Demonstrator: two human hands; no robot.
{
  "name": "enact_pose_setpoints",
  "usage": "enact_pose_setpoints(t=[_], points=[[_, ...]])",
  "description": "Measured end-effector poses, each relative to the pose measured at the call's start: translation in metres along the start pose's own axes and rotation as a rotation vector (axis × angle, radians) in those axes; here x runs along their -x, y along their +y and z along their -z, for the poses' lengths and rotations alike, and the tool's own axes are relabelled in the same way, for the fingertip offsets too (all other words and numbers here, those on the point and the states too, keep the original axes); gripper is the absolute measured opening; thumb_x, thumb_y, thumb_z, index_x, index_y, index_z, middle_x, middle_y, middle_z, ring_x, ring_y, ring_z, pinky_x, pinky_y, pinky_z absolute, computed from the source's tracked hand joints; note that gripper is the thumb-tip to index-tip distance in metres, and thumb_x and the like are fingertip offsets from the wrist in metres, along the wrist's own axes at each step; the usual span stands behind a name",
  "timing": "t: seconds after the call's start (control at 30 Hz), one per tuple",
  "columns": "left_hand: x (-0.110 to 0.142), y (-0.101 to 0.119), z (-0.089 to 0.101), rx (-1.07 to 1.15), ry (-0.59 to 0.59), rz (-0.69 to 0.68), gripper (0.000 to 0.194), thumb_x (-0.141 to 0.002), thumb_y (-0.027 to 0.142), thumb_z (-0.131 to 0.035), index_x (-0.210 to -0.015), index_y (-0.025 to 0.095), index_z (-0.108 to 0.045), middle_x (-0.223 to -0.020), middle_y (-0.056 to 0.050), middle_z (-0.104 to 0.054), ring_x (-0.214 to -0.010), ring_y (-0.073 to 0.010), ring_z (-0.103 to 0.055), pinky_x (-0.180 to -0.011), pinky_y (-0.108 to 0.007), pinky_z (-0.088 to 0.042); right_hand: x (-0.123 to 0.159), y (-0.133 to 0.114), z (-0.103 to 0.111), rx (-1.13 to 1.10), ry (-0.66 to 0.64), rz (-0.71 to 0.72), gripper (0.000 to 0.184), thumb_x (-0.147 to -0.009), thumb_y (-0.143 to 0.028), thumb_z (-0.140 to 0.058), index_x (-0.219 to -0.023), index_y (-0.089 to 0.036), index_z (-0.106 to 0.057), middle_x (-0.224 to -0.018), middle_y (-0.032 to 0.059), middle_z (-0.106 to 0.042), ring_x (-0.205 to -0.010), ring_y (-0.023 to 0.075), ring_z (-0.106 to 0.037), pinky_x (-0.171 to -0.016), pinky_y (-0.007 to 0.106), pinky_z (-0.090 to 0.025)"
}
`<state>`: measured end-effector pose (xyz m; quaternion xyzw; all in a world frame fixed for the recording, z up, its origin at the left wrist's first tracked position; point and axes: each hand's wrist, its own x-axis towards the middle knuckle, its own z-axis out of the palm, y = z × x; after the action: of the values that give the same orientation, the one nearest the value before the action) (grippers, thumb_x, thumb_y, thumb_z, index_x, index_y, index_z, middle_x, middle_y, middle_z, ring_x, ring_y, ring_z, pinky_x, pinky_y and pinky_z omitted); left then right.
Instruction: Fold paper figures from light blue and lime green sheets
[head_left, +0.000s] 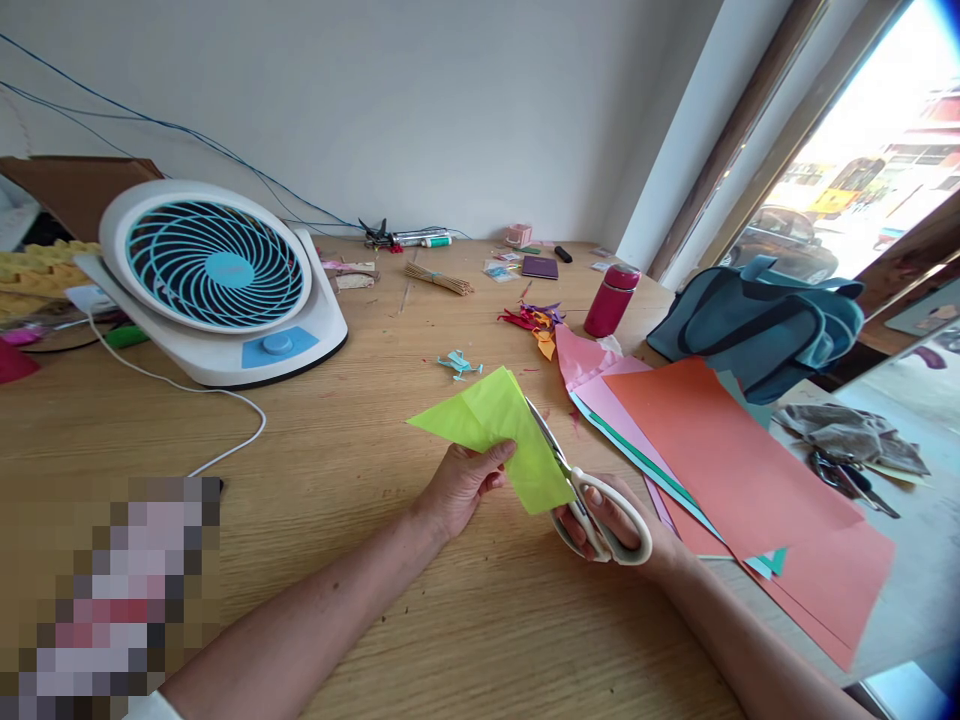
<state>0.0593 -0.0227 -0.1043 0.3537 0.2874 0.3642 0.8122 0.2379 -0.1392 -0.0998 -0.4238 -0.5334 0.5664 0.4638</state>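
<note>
A folded sheet of lime-green paper [491, 415] is pinched in my left hand [466, 482], thumb on top and fingers beneath. It is held above the table, with one long point to the left and another part hanging down to the right. My right hand [609, 515] grips white-handled scissors [637, 530], its fingers in the handle loops. The scissor blades lie along the right edge of the green paper, pointing up and away. How far the blades are parted is hard to make out. Small light-blue paper cutouts [459, 364] lie just beyond the green paper.
Coloured paper sheets [720, 450] are stacked to the right, beside a teal bag [750, 320] and a red bottle [612, 300]. Red and orange paper scraps [541, 325] lie near them. A white fan [225, 280] stands at the left, its cord [255, 420] crossing the wooden table [337, 470].
</note>
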Motion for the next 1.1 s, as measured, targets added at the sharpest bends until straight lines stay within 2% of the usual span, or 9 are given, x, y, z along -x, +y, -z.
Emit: enact_pose_setpoints(t=[0.13,0.27,0.4,0.63,0.93,1.1], points=[[0.001,-0.0002,-0.0011,-0.005,0.013,0.003,0.036,-0.053,0.031,-0.093,-0.073,0.014,-0.068,-0.07,0.002,-0.058,-0.06,-0.0054,-0.045,-0.05,-0.017,-0.035,-0.0002,0.0007,0.0013,0.002,0.007,-0.005,0.047,-0.094,-0.06,-0.046,-0.085,-0.015,-0.057,-0.061,0.0006,-0.053,-0.046,0.0093,-0.047,-0.041,0.021,-0.032],[0.001,0.0003,-0.0015,-0.009,0.034,0.012,0.038,-0.051,0.032,-0.094,-0.072,0.014,-0.068,-0.069,0.003,-0.059,-0.059,-0.0054,-0.046,-0.051,-0.018,-0.035,-0.0005,-0.0018,0.0002,0.028,0.006,-0.001,0.047,-0.095,-0.06,-0.045,-0.076,-0.017,-0.054,-0.055,-0.0011,-0.05,-0.044,0.0094,-0.044,-0.041,0.022,-0.031],[0.0014,0.0003,-0.0021,-0.01,0.042,0.012,0.038,-0.049,0.032,-0.094,-0.071,0.015,-0.068,-0.069,0.003,-0.06,-0.058,-0.0056,-0.047,-0.051,-0.018,-0.034,-0.0005,-0.0045,-0.0016,0.033,0.015,-0.001,0.047,-0.094,-0.061,-0.045,-0.076,-0.018,-0.054,-0.058,-0.0006,-0.051,-0.045,0.0098,-0.045,-0.041,0.023,-0.03],[0.0051,-0.001,-0.006,-0.012,0.036,0.022,0.04,-0.049,0.033,-0.094,-0.075,0.015,-0.07,-0.077,0.0,-0.066,-0.062,-0.0066,-0.051,-0.052,-0.018,-0.035,0.0002,-0.0053,0.0005,0.092,-0.024,0.004,0.052,-0.095,-0.062,-0.041,-0.071,-0.017,-0.053,-0.056,-0.0006,-0.049,-0.045,0.0094,-0.043,-0.043,0.024,-0.029],[0.0027,-0.0041,-0.0015,-0.005,0.029,0.046,0.038,-0.05,0.031,-0.094,-0.076,0.015,-0.071,-0.076,0.001,-0.066,-0.06,-0.006,-0.051,-0.053,-0.019,-0.037,-0.0004,-0.0071,0.0,0.098,-0.021,0.0,0.053,-0.094,-0.063,-0.041,-0.071,-0.018,-0.053,-0.057,-0.0003,-0.05,-0.045,0.0095,-0.044,-0.043,0.024,-0.03],[0.0022,-0.0049,0.0006,0.04,-0.022,0.058,0.037,-0.055,0.037,-0.092,-0.074,0.014,-0.069,-0.071,0.0,-0.063,-0.06,-0.0073,-0.052,-0.051,-0.02,-0.037,0.0004,-0.0011,0.0031,0.057,-0.002,0.038,0.05,-0.096,-0.06,-0.042,-0.073,-0.017,-0.055,-0.056,0.0005,-0.052,-0.045,0.0102,-0.045,-0.043,0.024,-0.032]])
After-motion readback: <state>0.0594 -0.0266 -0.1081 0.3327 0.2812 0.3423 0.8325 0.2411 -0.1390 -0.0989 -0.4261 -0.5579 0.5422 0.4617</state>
